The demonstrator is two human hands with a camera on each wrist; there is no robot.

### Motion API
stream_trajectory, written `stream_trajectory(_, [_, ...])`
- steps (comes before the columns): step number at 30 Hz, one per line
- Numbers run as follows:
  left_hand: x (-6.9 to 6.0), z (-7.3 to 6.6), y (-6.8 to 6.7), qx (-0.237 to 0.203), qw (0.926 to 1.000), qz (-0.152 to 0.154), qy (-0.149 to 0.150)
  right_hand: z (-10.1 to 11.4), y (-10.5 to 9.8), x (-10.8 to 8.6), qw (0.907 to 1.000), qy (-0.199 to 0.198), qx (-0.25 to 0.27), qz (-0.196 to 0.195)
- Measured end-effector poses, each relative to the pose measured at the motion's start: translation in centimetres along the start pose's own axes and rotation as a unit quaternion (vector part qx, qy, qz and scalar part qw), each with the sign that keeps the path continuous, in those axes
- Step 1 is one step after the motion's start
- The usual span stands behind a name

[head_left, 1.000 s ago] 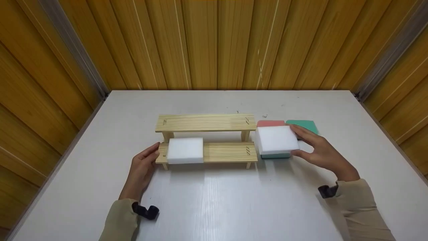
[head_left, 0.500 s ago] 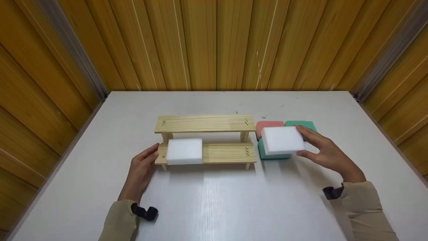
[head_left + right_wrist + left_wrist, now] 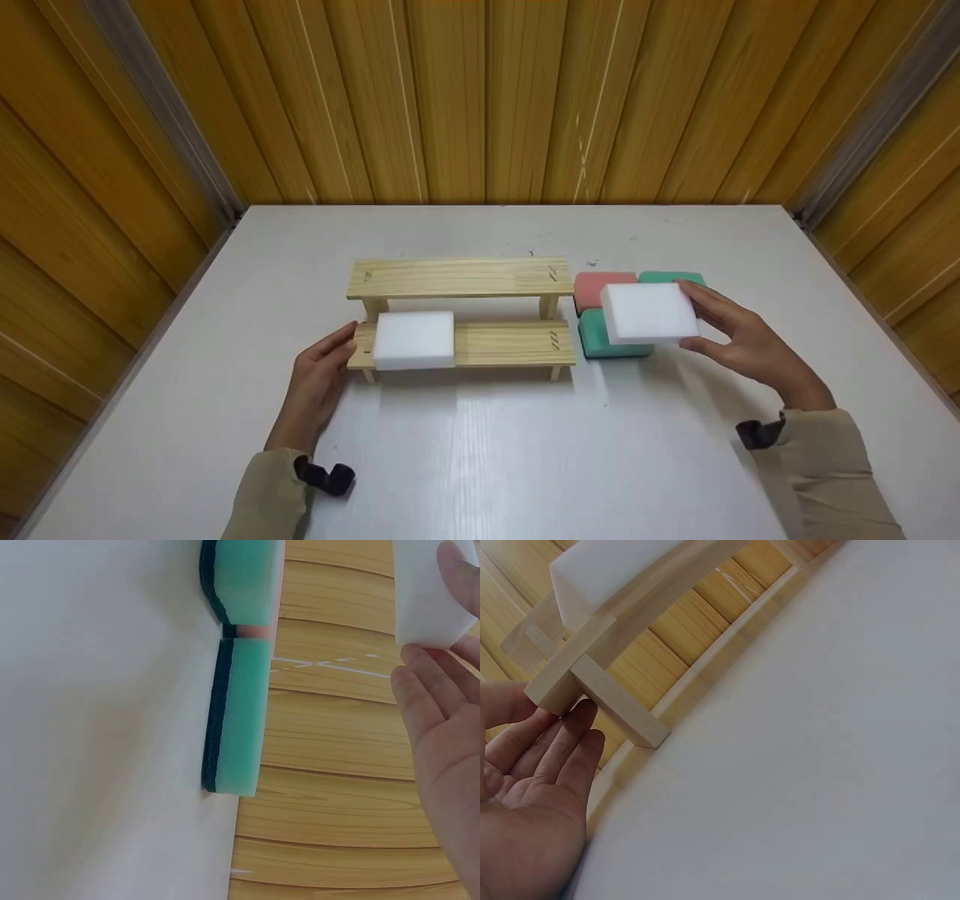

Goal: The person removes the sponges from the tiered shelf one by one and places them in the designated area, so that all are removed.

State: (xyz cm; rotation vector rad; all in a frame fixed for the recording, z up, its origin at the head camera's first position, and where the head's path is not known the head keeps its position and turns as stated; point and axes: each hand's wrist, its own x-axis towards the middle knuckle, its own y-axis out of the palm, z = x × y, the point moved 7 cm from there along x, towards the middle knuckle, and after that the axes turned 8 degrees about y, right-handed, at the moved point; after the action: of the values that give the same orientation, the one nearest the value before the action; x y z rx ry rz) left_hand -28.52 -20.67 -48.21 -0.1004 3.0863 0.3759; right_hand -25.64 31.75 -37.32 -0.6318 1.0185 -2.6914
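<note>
In the head view, a two-tier wooden shelf rack (image 3: pixel 517 345) stands on the table. One white foam sponge (image 3: pixel 414 340) lies at the left of its lower board. My left hand (image 3: pixel 315 382) holds that board's left end, thumb above and fingers beneath, as the left wrist view shows at the board end (image 3: pixel 559 679). Right of the rack, my right hand (image 3: pixel 754 349) grips a second white sponge (image 3: pixel 651 313) by its right side. The right wrist view shows this white sponge (image 3: pixel 427 600) raised off the table, between thumb and fingers.
Beneath the raised sponge lie a pink sponge (image 3: pixel 596 289), a green sponge (image 3: pixel 600 337) in front and another green sponge (image 3: pixel 667 277) behind, partly hidden. The green ones have dark scouring undersides. Wood-patterned walls (image 3: pixel 480 105) enclose the white table (image 3: pixel 480 465) behind and on both sides.
My right hand has moved right with the white sponge, uncovering more of the pink and front green sponges. The left hand and the rack stay in place.
</note>
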Motion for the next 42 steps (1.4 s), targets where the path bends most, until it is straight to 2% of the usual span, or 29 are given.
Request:
stream_trajectory(12, [0.1, 0.1, -0.1, -0.013, 0.9999, -0.006, -0.001, -1.4, -0.8, -0.5, 0.9999, 0.012, -0.008, 0.005])
stream_trajectory(29, [0.0, 0.0, 0.0, -0.007, 1.0000, -0.004, 0.001, -2.9, -1.5, -1.0, 0.9995, 0.026, 0.012, 0.014])
stream_trajectory(35, [0.0, 0.1, -0.1, -0.012, 0.9999, -0.006, -0.001, -3.5, -1.7, -1.1, 0.9989, 0.039, 0.010, 0.021])
stream_trajectory(42, [0.1, 0.1, -0.1, -0.010, 0.9999, -0.008, -0.003, -4.3, -1.7, -1.2, 0.9966, 0.073, 0.012, 0.037])
